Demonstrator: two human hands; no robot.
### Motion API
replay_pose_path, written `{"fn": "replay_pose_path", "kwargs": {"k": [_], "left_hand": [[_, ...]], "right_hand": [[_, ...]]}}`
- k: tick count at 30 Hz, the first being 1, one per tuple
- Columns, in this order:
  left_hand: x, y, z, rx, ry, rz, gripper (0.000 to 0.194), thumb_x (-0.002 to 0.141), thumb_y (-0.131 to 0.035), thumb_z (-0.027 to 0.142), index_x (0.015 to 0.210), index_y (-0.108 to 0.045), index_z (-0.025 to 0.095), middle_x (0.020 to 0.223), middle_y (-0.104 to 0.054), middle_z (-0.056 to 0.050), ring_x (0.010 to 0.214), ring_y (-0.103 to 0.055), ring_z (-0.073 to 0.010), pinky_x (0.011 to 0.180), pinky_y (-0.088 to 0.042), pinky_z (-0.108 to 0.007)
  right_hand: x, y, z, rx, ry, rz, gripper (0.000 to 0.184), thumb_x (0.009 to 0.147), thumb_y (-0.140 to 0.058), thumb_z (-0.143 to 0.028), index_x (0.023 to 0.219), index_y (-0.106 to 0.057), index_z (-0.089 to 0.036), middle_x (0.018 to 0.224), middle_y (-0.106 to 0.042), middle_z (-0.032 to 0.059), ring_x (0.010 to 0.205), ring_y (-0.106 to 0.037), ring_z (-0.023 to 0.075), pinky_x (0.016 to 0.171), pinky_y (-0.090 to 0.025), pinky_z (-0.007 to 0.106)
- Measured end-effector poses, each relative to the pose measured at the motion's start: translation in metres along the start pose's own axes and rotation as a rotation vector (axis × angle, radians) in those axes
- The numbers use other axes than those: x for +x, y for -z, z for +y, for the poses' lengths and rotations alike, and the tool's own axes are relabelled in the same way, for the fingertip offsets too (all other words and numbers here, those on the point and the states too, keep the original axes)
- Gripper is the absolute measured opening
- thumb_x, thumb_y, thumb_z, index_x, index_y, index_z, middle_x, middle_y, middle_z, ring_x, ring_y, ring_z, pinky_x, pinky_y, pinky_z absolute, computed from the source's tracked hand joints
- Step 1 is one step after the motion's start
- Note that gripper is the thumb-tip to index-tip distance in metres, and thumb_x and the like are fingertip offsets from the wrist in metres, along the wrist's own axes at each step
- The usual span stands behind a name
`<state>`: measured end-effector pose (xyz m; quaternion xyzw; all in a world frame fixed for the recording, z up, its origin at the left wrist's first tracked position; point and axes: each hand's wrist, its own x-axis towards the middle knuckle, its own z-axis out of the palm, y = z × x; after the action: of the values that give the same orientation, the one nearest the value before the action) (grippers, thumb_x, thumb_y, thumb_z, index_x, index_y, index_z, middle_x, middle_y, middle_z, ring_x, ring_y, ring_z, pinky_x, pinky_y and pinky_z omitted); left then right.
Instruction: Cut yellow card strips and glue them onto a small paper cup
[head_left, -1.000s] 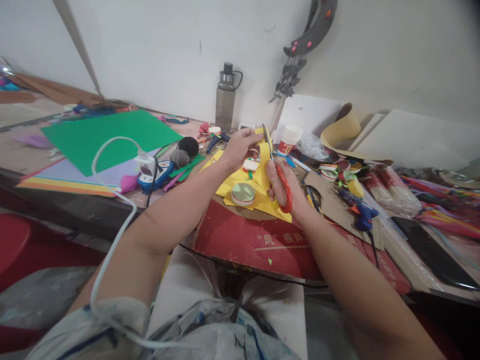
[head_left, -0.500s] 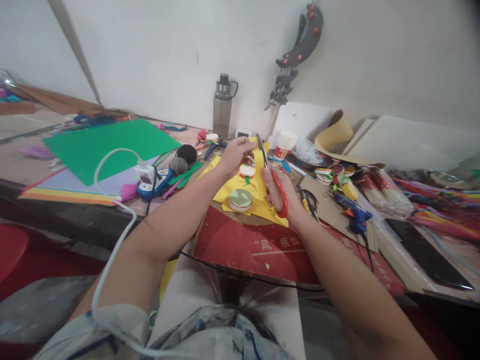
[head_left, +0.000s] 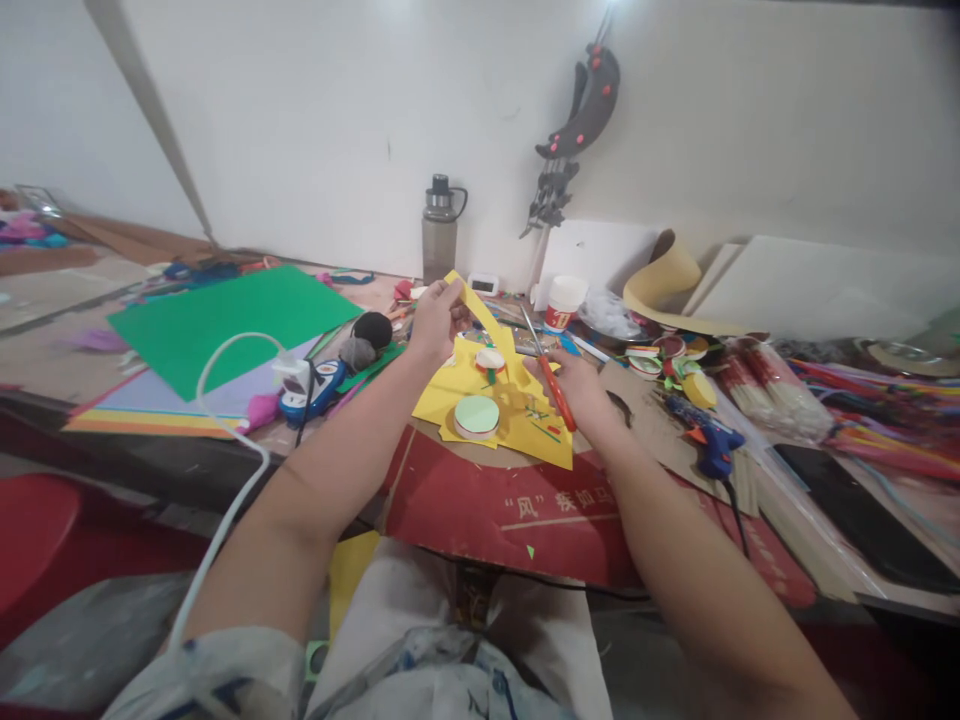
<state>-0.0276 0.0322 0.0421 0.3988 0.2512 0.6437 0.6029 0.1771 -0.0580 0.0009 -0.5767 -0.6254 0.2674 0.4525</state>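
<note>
Head view: we have the yellow paper strip (head_left: 481, 310) near the middle of the scene, raised over the yellow sheets (head_left: 437, 402) on the table. Our left hand (head_left: 437, 320) has thumb and fingertips pinched together on its far left end, with the other fingers curled in below. Our right hand (head_left: 576, 388) is clamped around the red handles of the scissors (head_left: 552, 378), just right of the strip and apart from its upper part. The strip's long axis slants from the far left, at our fingertips, down toward the near right; the scissors point far and slightly left, their handles nearest us. We cannot tell where the strip's lower end stops, since it is yellow against yellow, nor how far apart the blades stand, and our palm covers part of the handles.

On the sheets, left of the scissors, lie a pale green-topped disc (head_left: 477, 416) and, farther off, a smaller white-topped disc (head_left: 490, 358). Red cardboard (head_left: 465, 505) lies on the near side. Beyond we see a grey bottle (head_left: 439, 240) and, to its right, a paper cup (head_left: 565, 303); a green sheet (head_left: 232, 325) lies far left, a blue glue gun (head_left: 716, 447) right
</note>
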Motion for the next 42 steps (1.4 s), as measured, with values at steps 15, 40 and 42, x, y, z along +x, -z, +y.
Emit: {"fn": "replay_pose_path", "kwargs": {"k": [15,40,42], "left_hand": [[0.002,0.001,0.000,-0.163,0.217,0.125,0.026,0.100,-0.059,0.018,0.075,-0.057,0.016,0.060,-0.065,0.002,0.043,-0.051,-0.0011,0.037,-0.033,-0.009],[-0.028,-0.016,-0.013,0.149,0.290,-0.368,0.046,0.062,-0.097,0.039,0.077,-0.060,0.015,0.067,-0.068,-0.001,0.056,-0.062,-0.0093,0.056,-0.048,-0.021],[-0.031,-0.016,-0.013,0.211,0.271,-0.400,0.046,0.061,-0.097,0.037,0.074,-0.058,0.015,0.063,-0.066,0.000,0.053,-0.060,-0.0084,0.055,-0.046,-0.021]], "right_hand": [[-0.006,-0.005,-0.026,0.370,0.062,0.087,0.058,0.077,-0.079,-0.064,0.114,-0.054,-0.026,0.077,-0.059,-0.0038,0.069,-0.064,0.0165,0.064,-0.057,0.031],[-0.008,-0.007,-0.024,0.538,-0.024,0.024,0.072,0.069,-0.085,-0.055,0.125,-0.053,-0.024,0.092,-0.066,0.0040,0.081,-0.068,0.0223,0.056,-0.055,0.030],[-0.008,-0.007,-0.027,0.540,-0.034,0.027,0.072,0.070,-0.085,-0.056,0.125,-0.052,-0.023,0.091,-0.066,0.0036,0.081,-0.068,0.0220,0.056,-0.055,0.030]]}}
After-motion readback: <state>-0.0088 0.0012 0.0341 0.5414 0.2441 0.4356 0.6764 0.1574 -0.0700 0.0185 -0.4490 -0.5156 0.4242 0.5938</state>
